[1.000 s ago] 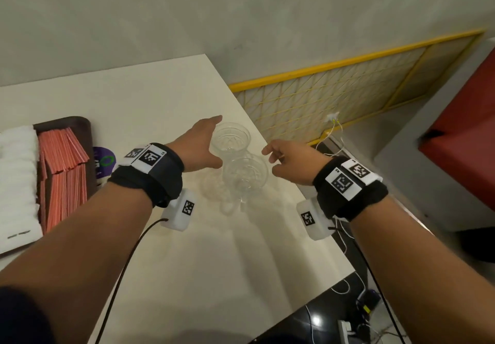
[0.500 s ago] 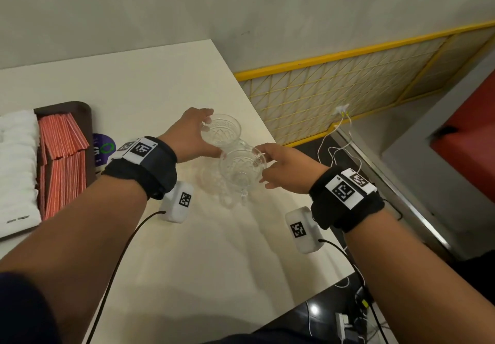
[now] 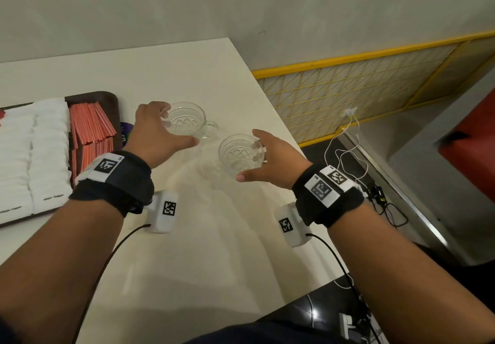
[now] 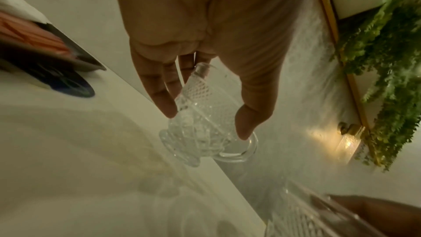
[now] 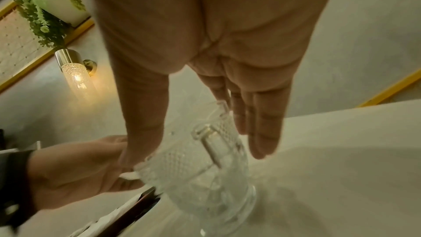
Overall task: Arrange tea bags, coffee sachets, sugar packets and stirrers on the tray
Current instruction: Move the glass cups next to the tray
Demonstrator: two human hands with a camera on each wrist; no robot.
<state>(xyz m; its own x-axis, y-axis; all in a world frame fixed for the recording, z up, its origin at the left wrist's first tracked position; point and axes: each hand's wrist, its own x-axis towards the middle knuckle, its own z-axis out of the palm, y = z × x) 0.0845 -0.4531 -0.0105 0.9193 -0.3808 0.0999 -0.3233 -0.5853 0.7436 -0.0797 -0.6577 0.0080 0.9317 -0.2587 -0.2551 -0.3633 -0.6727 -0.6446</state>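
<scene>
Two cut-glass cups with handles are held over the white table (image 3: pixel 203 263). My left hand (image 3: pixel 176 126) grips the far cup (image 3: pixel 187 120) by its side, thumb and fingers round it; the left wrist view shows this cup (image 4: pixel 200 107) tilted and off the surface. My right hand (image 3: pixel 253 156) grips the near cup (image 3: pixel 237 153), seen in the right wrist view as cup (image 5: pixel 205 172) with its handle facing the palm. At the left, a dark brown tray (image 3: pixel 108 101) holds rows of white packets (image 3: pixel 40 156) and a fan of red sachets (image 3: pixel 89 129).
A purple round object (image 3: pixel 125 133) lies between the tray and my left wrist. The table's right edge runs just past my right hand; below it are floor cables (image 3: pixel 345 153) and a yellow grid panel (image 3: pixel 348 86). A red seat (image 3: pixel 474 140) stands at far right.
Both hands reached the two cups standing together, closed round them and drew them apart. The left cup went left, the right cup right.
</scene>
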